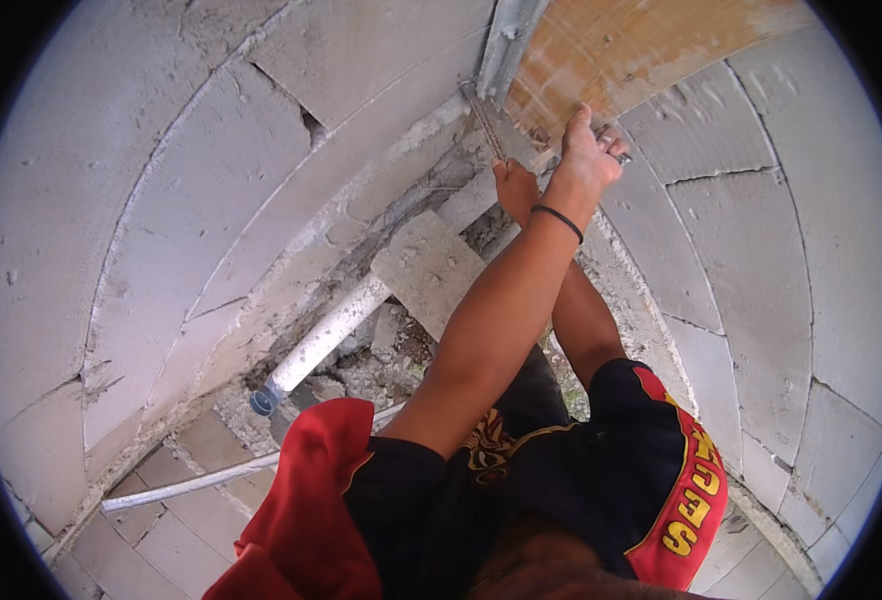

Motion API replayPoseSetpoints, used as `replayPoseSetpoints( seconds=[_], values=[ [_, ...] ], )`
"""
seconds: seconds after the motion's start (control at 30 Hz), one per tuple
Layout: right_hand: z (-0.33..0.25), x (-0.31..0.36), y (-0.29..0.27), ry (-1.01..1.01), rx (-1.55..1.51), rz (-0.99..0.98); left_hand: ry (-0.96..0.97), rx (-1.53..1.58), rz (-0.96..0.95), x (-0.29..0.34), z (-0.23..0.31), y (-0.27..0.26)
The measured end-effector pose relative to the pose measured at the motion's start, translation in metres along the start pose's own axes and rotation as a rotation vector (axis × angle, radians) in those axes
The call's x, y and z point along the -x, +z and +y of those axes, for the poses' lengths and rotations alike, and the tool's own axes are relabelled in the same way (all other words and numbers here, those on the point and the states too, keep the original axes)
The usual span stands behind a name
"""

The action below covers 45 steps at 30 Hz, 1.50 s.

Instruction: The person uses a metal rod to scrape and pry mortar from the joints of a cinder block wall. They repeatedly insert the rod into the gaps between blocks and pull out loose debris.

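Observation:
My arms cross, the left forearm passing over the right. My left hand (593, 152), with a dark band round its wrist, is closed in front of the lower edge of an orange-brown board (611, 50). A small dark metal end (624, 158) shows past its fingers; the rest is hidden. Lower and to the left, my right hand (517, 190) is wrapped round a ribbed steel bar (485, 120). This bar slants up to the corner, its far end beside the foot of a grey metal channel (509, 45).
Pale block walls (191, 190) rise on both sides, with open joints. Below my arms lie rubble (381, 345), a flat concrete slab (426, 265) and a white pipe (326, 335) with a blue-grey end. A thin pale conduit (196, 485) crosses the floor at lower left.

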State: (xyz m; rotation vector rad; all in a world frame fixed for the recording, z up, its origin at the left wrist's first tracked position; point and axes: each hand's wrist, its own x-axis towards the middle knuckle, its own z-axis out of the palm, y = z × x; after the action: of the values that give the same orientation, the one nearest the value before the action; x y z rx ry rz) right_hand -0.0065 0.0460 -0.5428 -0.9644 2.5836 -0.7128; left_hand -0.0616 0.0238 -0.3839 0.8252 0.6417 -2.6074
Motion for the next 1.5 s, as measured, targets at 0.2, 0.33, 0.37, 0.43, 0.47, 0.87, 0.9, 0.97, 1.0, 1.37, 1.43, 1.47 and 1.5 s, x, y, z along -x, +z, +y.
replayPoseSetpoints(
  seconds=[0.2,0.33,0.37,0.43,0.47,0.87,0.9,0.97,1.0,1.37,1.43,1.47,1.5],
  values=[
    [-0.013,0.031,-0.021,0.018,0.062,0.017,-0.015,-0.048,-0.023,0.0,0.001,-0.003],
    [-0.011,0.017,-0.038,-0.018,0.126,-0.002,-0.037,-0.12,-0.022,-0.004,-0.005,-0.004],
    [-0.003,0.008,-0.036,-0.015,0.119,0.041,-0.063,-0.113,-0.008,-0.002,-0.011,-0.001],
    [-0.017,0.008,0.0,-0.139,0.108,0.0,0.037,-0.037,0.062,0.009,0.017,0.0],
    [-0.013,0.009,-0.002,-0.108,0.096,0.03,0.019,-0.084,0.136,0.008,0.01,0.004],
    [-0.053,0.043,-0.027,0.021,0.054,0.066,0.037,-0.141,0.094,0.006,0.006,-0.002],
    [-0.039,0.027,-0.013,-0.007,0.085,0.094,0.032,-0.137,0.06,0.002,0.0,-0.001],
    [-0.029,0.02,-0.005,-0.014,0.048,0.098,0.041,-0.149,0.132,0.005,-0.002,0.004],
    [-0.031,0.029,-0.003,-0.016,-0.022,0.085,0.056,-0.138,0.16,0.008,0.004,0.006],
    [0.01,0.163,-0.023,-0.356,-0.516,-0.068,0.08,-0.144,0.196,0.008,0.002,0.011],
    [0.066,0.204,-0.044,0.061,-0.22,-0.1,0.041,-0.161,0.172,-0.005,-0.008,0.009],
    [0.062,0.229,-0.085,0.193,-0.204,-0.058,0.058,-0.185,0.181,-0.008,0.0,0.006],
    [0.077,0.251,-0.112,0.185,-0.161,0.062,0.061,-0.213,0.188,-0.009,-0.003,0.008]
  ],
)
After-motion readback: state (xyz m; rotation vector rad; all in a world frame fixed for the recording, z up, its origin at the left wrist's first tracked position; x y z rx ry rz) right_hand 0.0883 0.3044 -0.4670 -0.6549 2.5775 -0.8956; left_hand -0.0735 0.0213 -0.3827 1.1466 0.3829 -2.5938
